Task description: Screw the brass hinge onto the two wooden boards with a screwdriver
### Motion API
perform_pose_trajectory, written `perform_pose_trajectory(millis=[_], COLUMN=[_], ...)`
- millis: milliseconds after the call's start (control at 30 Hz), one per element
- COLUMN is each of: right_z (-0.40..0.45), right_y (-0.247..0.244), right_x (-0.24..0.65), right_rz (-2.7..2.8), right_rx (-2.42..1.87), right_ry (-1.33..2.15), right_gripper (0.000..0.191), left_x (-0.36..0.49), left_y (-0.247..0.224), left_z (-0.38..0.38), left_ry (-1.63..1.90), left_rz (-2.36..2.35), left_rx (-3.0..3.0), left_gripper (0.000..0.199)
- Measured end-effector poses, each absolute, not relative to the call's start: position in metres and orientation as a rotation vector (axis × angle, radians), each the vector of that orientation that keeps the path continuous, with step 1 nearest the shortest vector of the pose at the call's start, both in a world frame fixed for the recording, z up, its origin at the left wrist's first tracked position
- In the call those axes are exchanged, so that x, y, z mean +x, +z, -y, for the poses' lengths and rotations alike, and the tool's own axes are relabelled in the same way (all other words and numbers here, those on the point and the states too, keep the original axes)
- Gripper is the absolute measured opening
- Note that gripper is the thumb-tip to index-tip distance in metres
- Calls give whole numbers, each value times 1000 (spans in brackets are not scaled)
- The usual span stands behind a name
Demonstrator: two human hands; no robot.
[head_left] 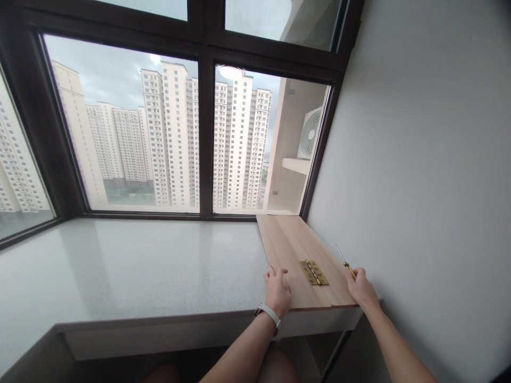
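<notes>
Right hand [362,287] gripping screwdriver [346,264], left hand [278,290] half-open at boards' [285,247] edge; stray bump could skew hinge [314,272] tbh.

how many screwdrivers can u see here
1. The screwdriver is in the right hand, to the right of the brass-coloured hinge. No other shows, though some could be hidden.

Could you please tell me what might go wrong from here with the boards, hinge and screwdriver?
The brass-coloured rectangular metal hinge, lying on the flat, pale wood-grain boards, might slip if unfastened, which I can't tell.

Those boards may shift, as the left hand seems to be only at their left edge.

The yellow-and-black screwdriver in the right hand could scratch the pale wall if it swings sideways.
</notes>
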State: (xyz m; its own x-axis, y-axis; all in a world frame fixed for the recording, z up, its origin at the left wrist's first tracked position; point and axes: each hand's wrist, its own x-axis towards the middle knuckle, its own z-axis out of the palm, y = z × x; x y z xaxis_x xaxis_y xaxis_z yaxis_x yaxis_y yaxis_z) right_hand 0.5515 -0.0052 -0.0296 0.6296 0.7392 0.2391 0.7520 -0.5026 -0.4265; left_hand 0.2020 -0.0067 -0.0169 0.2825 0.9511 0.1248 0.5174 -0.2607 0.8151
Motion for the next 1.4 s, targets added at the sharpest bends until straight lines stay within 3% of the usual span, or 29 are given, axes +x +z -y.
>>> perform_pose_trajectory(millis=[400,867,1167,1400], right_z=[2,8,14,7], right_y=[-12,-23,-21,-33], right_x=[532,344,336,346], right_rz=[1156,1603,1590,1651], right_rx=[-2422,-2151,-2099,-1946], right_ry=[-149,-437,-385,-468], right_gripper=[44,20,26,20], left_x=[184,33,18,20], left_y=[-23,-38,-29,-26], left_z=[-4,-20,-2,1], left_ry=[744,866,823,819], left_rz=[-1130,-1600,-1633,-1647], left_rx=[1993,2317,2425,2454], left_gripper=[70,46,37,33])
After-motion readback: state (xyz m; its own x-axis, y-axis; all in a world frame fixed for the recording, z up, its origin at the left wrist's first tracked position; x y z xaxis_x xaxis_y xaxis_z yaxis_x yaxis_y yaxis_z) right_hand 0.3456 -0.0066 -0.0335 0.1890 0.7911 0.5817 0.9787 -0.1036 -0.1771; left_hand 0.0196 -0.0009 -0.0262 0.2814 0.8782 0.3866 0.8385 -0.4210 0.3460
